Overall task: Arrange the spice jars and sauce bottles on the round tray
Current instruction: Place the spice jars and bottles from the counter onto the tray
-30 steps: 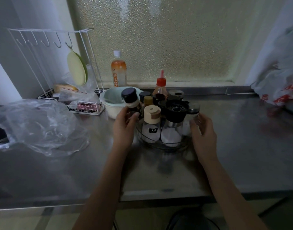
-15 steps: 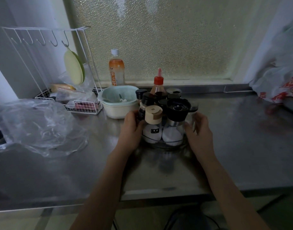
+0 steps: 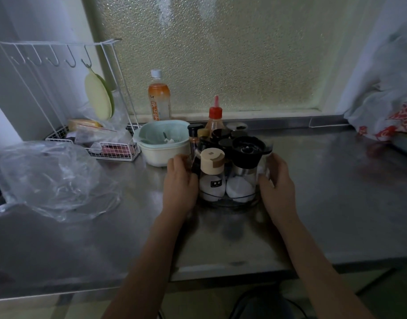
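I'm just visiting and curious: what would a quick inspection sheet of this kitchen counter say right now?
Surface: steel counter, dull and smeared, bare in front.
Job's things: round tray crowded with upright containers; beige-capped jar and black-topped jar at the front, red-capped sauce bottle at the back.
Clutter: clear plastic bag, pale bowl, wire rack, orange drink bottle, printed bag.
Hands: left hand and right hand flank the tray; firm grip unclear.
Cables: nothing seen.
Surroundings: frosted window behind.
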Available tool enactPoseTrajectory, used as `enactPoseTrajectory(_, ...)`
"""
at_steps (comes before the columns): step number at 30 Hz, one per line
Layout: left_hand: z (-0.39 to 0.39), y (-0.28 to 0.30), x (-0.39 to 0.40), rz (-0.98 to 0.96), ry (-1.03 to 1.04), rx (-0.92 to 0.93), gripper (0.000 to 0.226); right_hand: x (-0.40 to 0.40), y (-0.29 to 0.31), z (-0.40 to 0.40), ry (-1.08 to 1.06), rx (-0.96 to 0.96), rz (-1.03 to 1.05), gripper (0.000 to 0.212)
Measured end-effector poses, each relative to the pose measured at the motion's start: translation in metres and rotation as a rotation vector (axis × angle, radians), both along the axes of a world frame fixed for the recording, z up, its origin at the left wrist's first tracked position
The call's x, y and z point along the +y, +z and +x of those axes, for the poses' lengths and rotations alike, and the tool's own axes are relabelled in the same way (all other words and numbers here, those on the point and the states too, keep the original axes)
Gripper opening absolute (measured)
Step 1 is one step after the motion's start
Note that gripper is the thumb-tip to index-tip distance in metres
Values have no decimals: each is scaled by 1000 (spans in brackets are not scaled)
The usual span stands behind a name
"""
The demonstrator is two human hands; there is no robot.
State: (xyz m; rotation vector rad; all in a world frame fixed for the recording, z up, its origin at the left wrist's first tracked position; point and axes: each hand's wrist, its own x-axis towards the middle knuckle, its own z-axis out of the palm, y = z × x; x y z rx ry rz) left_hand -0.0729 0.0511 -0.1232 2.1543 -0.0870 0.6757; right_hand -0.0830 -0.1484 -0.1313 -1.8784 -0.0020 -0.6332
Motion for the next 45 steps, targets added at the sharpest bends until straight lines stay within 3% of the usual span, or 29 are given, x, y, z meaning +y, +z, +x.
enactPoseTrajectory(4,1,0,3,44,45,7,31,2,2,-2,14,18,-37,51)
enactPoseTrajectory(8,-4,7,5,4,64,-19,20,2,4,-7,-79,-113,-56,50)
enactPoseTrajectory(12,-9,6,3,140,-147,16,42,2,2,-5,79,-43,-40,53)
enactPoseTrajectory(15,-11,4,0,300,-251,71,38,0,-2,3,90,-9,-25,59)
enactPoseTrajectory(20,-9,1,4,145,-245,114,47,-2,-5,6,67,-17,-11,63)
enactPoseTrajectory(25,-6,0,2,137,-205,122,50,-2,-2,5,78,-28,-12,67)
enactPoseTrajectory(30,1,-6,6,14,-295,151,70,-2,-2,4,76,-14,-30,64)
enactPoseTrajectory(33,0,-7,5,140,-244,152,63,-1,-1,3,67,-21,-41,62)
enactPoseTrajectory(36,-7,0,5,263,-207,32,53,-1,0,2,64,-23,-41,61)
enactPoseTrajectory(38,-11,6,5,174,-238,-98,41,-1,0,1,67,-19,-47,60)
enactPoseTrajectory(41,-12,15,5,-210,-180,-229,32,0,0,1,57,-8,-36,58)
enactPoseTrajectory(43,-5,18,7,-476,-85,-234,32,0,-1,3,45,-4,-43,56)
enactPoseTrajectory(45,4,20,10,-556,17,-184,25,-1,-3,3,29,5,-42,57)
